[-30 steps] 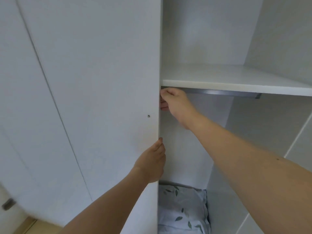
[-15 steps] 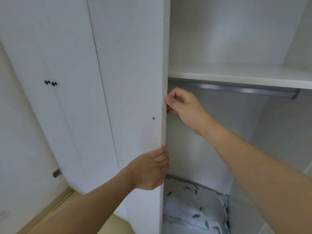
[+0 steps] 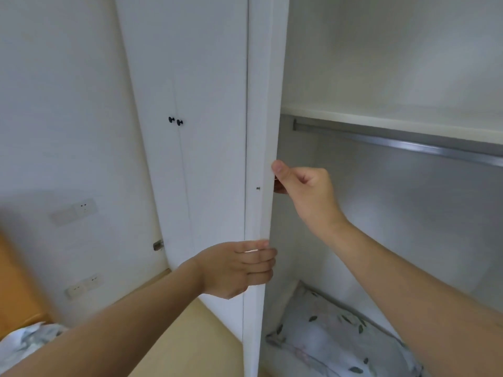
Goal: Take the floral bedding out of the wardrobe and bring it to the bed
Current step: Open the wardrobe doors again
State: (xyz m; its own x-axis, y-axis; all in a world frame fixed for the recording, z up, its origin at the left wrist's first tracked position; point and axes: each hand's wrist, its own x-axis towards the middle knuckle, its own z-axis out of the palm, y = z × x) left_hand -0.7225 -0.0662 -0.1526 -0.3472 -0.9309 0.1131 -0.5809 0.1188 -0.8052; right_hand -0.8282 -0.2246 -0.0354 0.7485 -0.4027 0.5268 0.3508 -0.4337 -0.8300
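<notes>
- Both hands grip the free edge of the white wardrobe door (image 3: 262,110), which is seen almost edge-on: the left hand (image 3: 236,268) wraps its curled fingers round the edge low down, and the right hand (image 3: 302,190) pinches the same edge higher up, thumb on the near face and the other fingers tucked behind it.
- Floral bedding (image 3: 334,341), pale with small dark leaf prints, lies folded on the wardrobe floor at the lower right, just right of the door edge; neither hand touches it.
- Above the bedding the wardrobe compartment stands open, with a metal hanging rail (image 3: 408,144) just under a white shelf (image 3: 394,123).
- Left of the held door is another pair of white doors, closed, with two small dark knobs (image 3: 175,121) side by side.
- Farther left is a white wall with a socket plate (image 3: 84,206) at mid height and another socket plate (image 3: 84,284) lower down.
- At the near left corner a bit of leaf-patterned fabric (image 3: 30,341) shows beside an orange-brown wooden surface (image 3: 19,289), both blurred.
- Light wooden floor (image 3: 201,336) shows between the left forearm and the door.
</notes>
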